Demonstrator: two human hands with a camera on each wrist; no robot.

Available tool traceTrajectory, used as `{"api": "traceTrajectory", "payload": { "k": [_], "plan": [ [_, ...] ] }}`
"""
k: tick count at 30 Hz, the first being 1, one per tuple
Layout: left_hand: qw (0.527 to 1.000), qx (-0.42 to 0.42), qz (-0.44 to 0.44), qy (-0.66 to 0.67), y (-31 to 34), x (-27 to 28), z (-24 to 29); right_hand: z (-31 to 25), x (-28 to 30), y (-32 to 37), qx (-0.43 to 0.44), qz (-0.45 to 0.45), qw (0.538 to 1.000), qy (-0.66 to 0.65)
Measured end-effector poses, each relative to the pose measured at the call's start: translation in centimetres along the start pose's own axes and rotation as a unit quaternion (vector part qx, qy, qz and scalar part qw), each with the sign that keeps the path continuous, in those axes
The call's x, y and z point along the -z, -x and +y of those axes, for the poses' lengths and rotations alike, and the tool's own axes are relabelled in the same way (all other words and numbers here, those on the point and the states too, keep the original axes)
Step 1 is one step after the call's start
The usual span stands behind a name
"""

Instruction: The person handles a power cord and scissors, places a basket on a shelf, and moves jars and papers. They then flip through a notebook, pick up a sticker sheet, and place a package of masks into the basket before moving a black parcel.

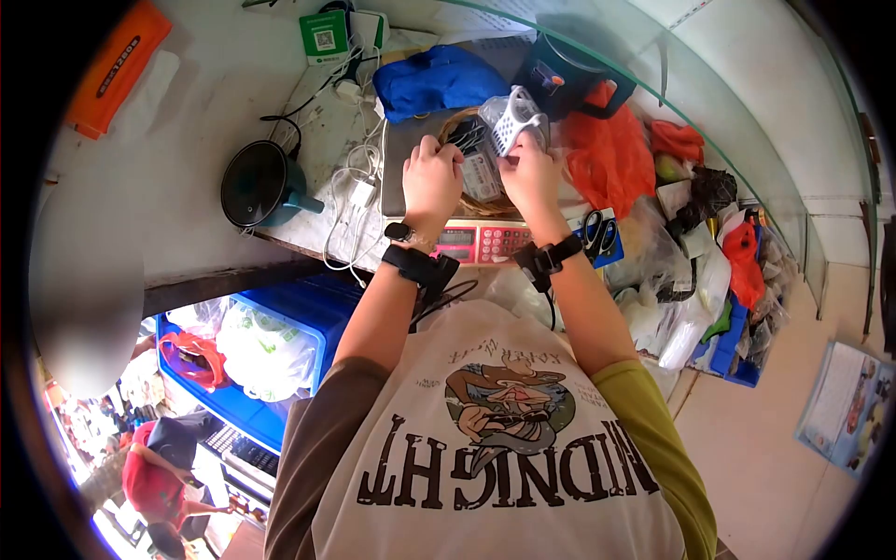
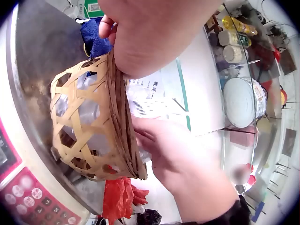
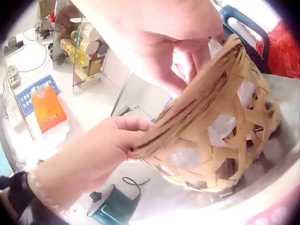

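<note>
A woven bamboo basket stands tilted on a scale's metal plate, holding cables, clear plastic and a labelled packet. My left hand pinches the basket's rim, thumb and fingers on either side in the right wrist view. My right hand is at the opposite side, fingers bent down over the basket's opening; what lies between its fingertips is hidden. Just beyond its fingers, a white slotted plastic holder sticks up. In the left wrist view, the right hand is beside the rim.
Blue cloth and a dark teal bucket lie beyond the basket. On the left are white cables and a teal pot. Red bags and scissors are on the right. A glass panel curves behind.
</note>
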State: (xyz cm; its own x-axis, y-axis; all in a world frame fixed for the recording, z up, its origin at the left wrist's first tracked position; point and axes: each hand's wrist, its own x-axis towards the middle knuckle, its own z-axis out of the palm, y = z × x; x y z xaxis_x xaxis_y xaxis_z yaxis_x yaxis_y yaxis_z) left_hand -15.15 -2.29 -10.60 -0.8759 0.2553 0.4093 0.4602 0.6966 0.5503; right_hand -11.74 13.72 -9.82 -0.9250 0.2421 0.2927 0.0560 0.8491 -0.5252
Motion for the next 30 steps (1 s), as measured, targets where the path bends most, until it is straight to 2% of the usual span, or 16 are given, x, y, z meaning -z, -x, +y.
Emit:
{"api": "traceTrajectory", "payload": {
  "k": [3,5,9,12,14,15,18,19,21,23,24,25,26,27,29,30],
  "plan": [
    [1.000,-0.008,-0.005,-0.014,0.0,-0.1,-0.1,-0.6,-0.1,-0.3,-0.028,-0.034,0.997,0.063],
    [1.000,-0.004,-0.010,-0.012,-0.1,0.2,0.1,-0.4,-0.8,-0.5,-0.028,0.021,0.998,0.058],
    [0.998,-0.038,-0.001,-0.059,-0.1,0.5,0.6,-0.9,-0.5,-0.9,-0.043,0.076,0.996,0.035],
    [0.995,-0.066,-0.002,-0.068,-0.1,0.3,0.3,-1.0,0.7,-0.6,0.002,0.129,0.989,0.070],
    [0.995,-0.077,-0.007,-0.071,-0.2,0.4,0.1,-0.6,0.9,-0.4,0.064,0.184,0.973,0.121],
    [0.994,-0.074,-0.016,-0.073,-0.2,0.4,0.1,-0.2,1.2,-0.2,0.061,0.185,0.973,0.122],
    [0.995,-0.071,-0.024,-0.068,-0.2,0.7,0.3,0.9,3.9,-0.2,0.018,0.251,0.968,0.006],
    [0.995,-0.067,-0.022,-0.063,-0.1,0.9,0.5,2.0,5.1,0.1,-0.028,0.258,0.964,-0.065],
    [0.995,-0.055,-0.054,-0.062,0.2,1.5,0.8,5.2,7.4,1.1,-0.062,0.263,0.956,-0.115],
    [0.993,-0.056,-0.066,-0.081,0.4,1.8,1.2,7.8,9.8,3.0,-0.105,0.185,0.975,-0.059],
    [0.991,-0.048,-0.085,-0.087,0.5,2.2,1.4,10.9,9.9,4.4,-0.150,0.094,0.984,-0.003],
    [0.991,-0.057,-0.083,-0.084,0.7,2.4,1.5,12.6,10.2,5.5,-0.153,0.095,0.984,0.002],
    [0.991,-0.060,-0.079,-0.085,0.9,2.4,1.5,13.9,10.4,6.8,-0.159,-0.071,0.976,0.129],
    [0.991,-0.063,-0.075,-0.087,1.1,2.5,1.5,15.0,10.3,8.2,-0.159,-0.234,0.926,0.248],
    [0.991,-0.061,-0.083,-0.085,1.4,2.8,1.9,19.2,5.8,13.0,-0.195,-0.199,0.954,0.106],
    [0.988,-0.065,-0.091,-0.102,1.6,2.9,2.0,18.3,5.9,13.6,-0.199,-0.196,0.954,0.108]
  ]
}}
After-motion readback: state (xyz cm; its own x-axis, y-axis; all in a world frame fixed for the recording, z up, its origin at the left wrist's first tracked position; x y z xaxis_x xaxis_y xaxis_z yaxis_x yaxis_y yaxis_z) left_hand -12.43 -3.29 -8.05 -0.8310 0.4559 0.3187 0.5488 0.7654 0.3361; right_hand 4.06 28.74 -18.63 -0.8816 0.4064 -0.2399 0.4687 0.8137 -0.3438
